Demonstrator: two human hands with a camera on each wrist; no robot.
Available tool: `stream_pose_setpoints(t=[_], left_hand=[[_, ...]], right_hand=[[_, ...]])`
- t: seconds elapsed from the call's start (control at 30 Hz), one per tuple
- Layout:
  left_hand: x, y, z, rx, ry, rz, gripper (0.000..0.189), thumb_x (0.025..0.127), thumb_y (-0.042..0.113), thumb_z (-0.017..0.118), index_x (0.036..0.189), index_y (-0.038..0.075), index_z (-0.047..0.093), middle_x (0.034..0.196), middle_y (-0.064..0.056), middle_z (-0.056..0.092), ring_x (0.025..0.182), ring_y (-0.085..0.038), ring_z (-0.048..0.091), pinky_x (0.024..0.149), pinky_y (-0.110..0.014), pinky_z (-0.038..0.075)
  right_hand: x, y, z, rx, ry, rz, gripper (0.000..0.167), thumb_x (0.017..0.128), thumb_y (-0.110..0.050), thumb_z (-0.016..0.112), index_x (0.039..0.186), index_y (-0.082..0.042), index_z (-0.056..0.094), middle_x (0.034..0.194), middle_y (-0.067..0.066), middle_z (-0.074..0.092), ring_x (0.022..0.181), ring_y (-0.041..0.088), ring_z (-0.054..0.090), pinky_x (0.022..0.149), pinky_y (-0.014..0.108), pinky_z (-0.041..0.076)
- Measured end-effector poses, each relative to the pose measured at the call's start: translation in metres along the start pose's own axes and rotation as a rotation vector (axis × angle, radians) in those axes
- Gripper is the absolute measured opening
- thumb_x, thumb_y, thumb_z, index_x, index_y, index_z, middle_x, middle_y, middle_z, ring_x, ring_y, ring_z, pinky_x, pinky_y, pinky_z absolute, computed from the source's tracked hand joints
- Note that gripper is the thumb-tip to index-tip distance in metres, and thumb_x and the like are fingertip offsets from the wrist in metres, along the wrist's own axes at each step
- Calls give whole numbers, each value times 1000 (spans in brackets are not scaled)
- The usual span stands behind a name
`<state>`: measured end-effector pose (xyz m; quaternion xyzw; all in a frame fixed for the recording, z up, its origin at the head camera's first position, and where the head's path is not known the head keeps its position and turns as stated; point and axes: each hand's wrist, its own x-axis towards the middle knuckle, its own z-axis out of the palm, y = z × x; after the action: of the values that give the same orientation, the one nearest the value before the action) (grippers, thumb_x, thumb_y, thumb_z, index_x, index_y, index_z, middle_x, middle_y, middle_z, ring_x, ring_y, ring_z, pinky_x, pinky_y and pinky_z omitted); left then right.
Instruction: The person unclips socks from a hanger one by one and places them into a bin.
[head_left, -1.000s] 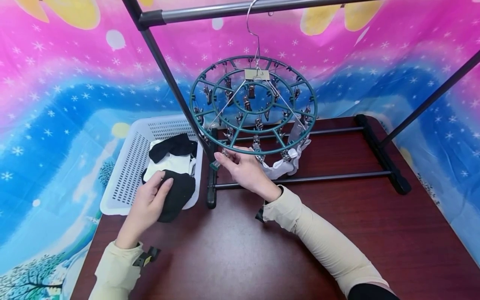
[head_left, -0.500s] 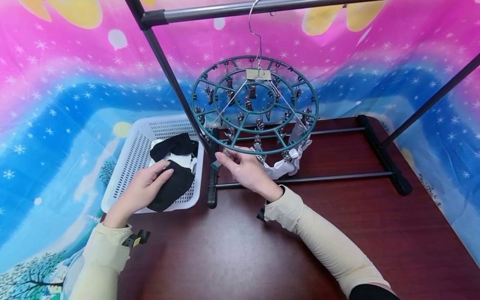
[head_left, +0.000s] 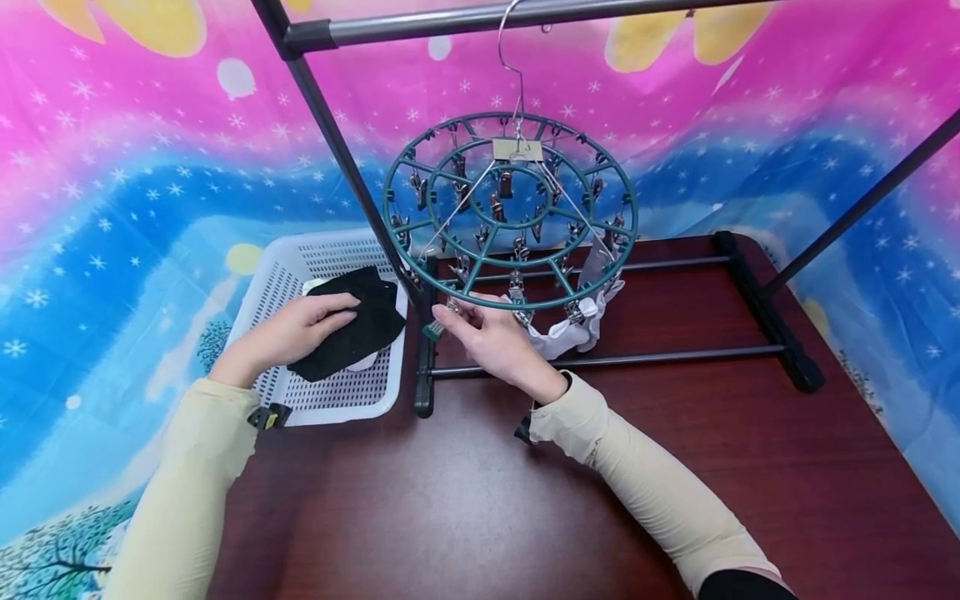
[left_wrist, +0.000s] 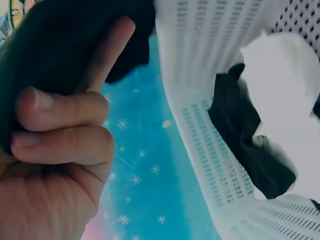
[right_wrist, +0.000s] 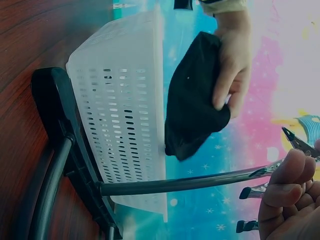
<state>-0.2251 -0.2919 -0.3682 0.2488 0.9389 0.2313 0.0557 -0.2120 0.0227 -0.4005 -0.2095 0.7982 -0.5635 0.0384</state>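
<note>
My left hand (head_left: 300, 329) holds a black sock (head_left: 363, 329) between thumb and fingers, above the white laundry basket (head_left: 352, 402). The right wrist view shows this sock (right_wrist: 192, 100) hanging flat above the basket's rim. My right hand (head_left: 495, 342) is raised to the front left edge of a round green clip hanger (head_left: 517, 306). Thumb and fingers there pinch a metal clip (head_left: 432, 332) with a green tip; part of it is hidden by the fingers. White socks (head_left: 566, 337) hang from clips on the hanger's right side.
Inside the basket lie white and black pieces (left_wrist: 250, 140) of clothing. A dark metal rack (head_left: 326, 117) carries the hanger, and its left post rises between basket and right hand. The rack's lower bars (head_left: 637, 358) stand over the reddish-brown table (head_left: 480, 500).
My left hand has moved up and away from me, carrying the black sock further over the basket. The right hand stays at the same clip.
</note>
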Motion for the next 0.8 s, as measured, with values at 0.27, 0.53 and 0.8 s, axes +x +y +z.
stream_pose_setpoints(t=[0.27,0.53,0.8], left_hand=[[19,-14,-10,6,-151,-77,35,107,9,55,139,-4,61,143,-27,59,138,-47,51,114,-61,40],[23,-31,-12,36,-222,-128,35,108,11,52,139,-4,60,145,-29,57,139,-50,47,115,-63,37],[31,-45,-2,59,-293,-133,35,108,11,51,139,-2,61,144,-29,58,138,-49,49,115,-63,39]], right_hand=[[0,-1,0,-2,-13,16,32,104,-46,60,88,-17,65,71,1,51,66,21,50,61,32,40],[0,-1,0,-9,-17,2,36,104,-44,60,85,-13,61,69,0,47,64,19,47,60,30,37],[-1,0,0,0,-34,35,36,104,-48,59,93,-14,66,71,1,49,66,21,48,61,31,38]])
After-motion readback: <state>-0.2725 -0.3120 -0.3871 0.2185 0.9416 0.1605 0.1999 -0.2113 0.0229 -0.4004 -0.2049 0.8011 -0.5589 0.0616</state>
